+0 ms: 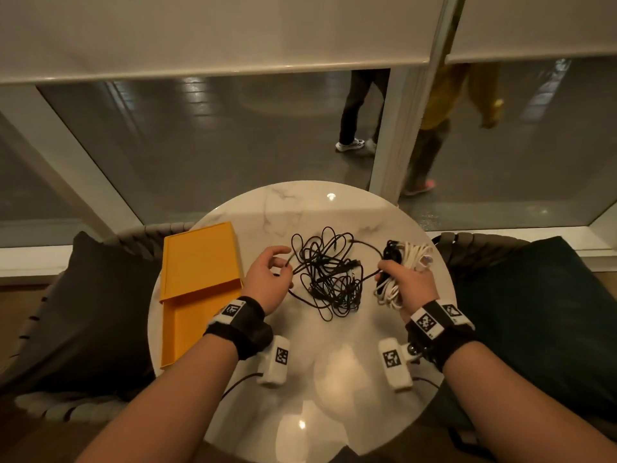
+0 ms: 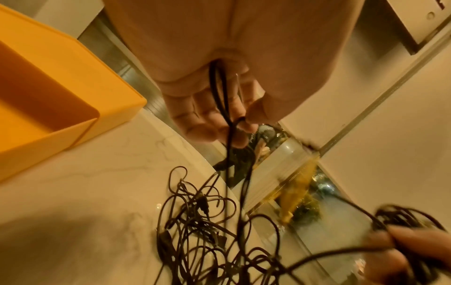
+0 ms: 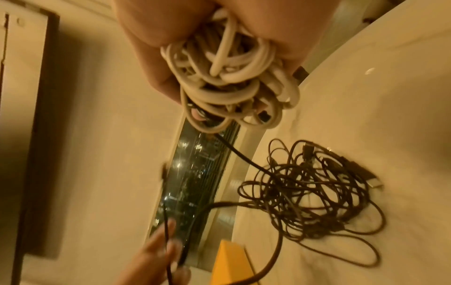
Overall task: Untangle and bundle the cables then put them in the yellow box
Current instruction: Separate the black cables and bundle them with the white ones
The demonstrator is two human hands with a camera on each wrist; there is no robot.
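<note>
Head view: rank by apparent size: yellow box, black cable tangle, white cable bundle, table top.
1. table top
2. yellow box
3. black cable tangle
4. white cable bundle, partly hidden by the right hand

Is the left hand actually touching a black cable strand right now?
Touching. The left wrist view shows a black cable strand running across the left hand, pinched at its fingertips.

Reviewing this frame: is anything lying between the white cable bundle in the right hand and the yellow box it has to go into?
Yes. The loose tangle of black cables lies on the round marble table between the right hand holding the white cable bundle and the open yellow box. The left hand, pinching a black strand, is also there.
</note>
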